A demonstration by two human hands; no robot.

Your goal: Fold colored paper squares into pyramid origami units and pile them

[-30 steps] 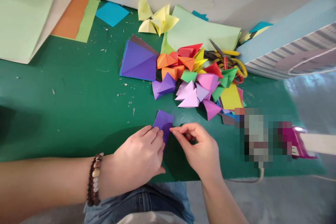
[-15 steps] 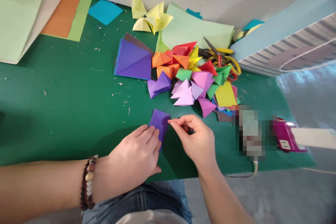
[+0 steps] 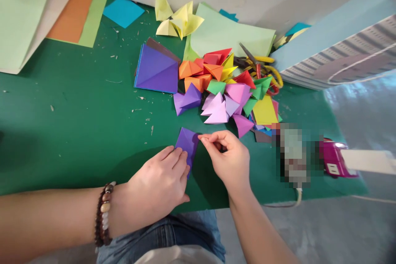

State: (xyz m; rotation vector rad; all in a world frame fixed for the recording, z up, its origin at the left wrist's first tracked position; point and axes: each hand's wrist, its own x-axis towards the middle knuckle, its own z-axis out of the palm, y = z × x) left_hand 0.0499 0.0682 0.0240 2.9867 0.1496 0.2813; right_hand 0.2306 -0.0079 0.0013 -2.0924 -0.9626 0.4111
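Observation:
A small folded sheet of purple origami paper [image 3: 187, 144] lies on the green mat [image 3: 77, 132] in front of me, its lower tip passing under my left hand. My left hand [image 3: 159, 177] rests on it, with the fingertips over its lower part. My right hand [image 3: 227, 156] sits to the right, thumb and forefinger pinched together at the paper's right edge. Whether paper lies between those fingertips is hidden. A beaded bracelet [image 3: 105, 214] circles my left wrist.
Just beyond the hands lies a heap of folded coloured paper pieces [image 3: 216, 90]. Left of it stands a purple paper stack [image 3: 156, 70]. Yellow-handled scissors [image 3: 256, 66] lie behind the heap. Pixelated object [image 3: 293, 156] and a magenta item [image 3: 332, 159] sit right. The mat's near edge runs below my hands.
My right hand has moved slightly away from me, its fingertips staying at the paper's right edge. The whole view has shifted slightly left. The purple paper and my left hand stay in place on the mat.

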